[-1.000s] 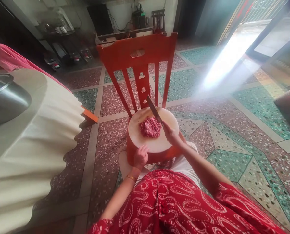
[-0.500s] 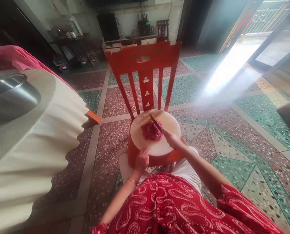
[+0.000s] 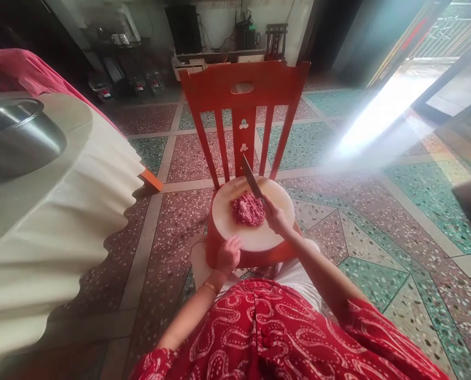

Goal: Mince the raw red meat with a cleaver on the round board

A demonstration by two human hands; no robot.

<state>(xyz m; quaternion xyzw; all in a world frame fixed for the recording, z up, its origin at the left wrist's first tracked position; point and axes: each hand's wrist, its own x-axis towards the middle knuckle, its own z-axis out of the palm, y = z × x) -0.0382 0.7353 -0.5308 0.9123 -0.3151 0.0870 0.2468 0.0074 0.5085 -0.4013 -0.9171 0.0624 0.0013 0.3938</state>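
A round pale chopping board lies on the seat of an orange-red wooden chair. A heap of pink minced meat sits in the board's middle. My right hand grips the handle of a knife, whose blade is lifted above the meat and points away toward the chair back. My left hand rests on the board's near left rim, fingers curled over the edge.
A table with a frilled white cloth fills the left side and carries a steel pot. Patterned terrazzo floor spreads around the chair. Shelves with electronics stand at the far wall. Bright light enters from a doorway on the right.
The knife came down into the meat half a second ago and is now raised again. My left hand stayed on the board's rim.
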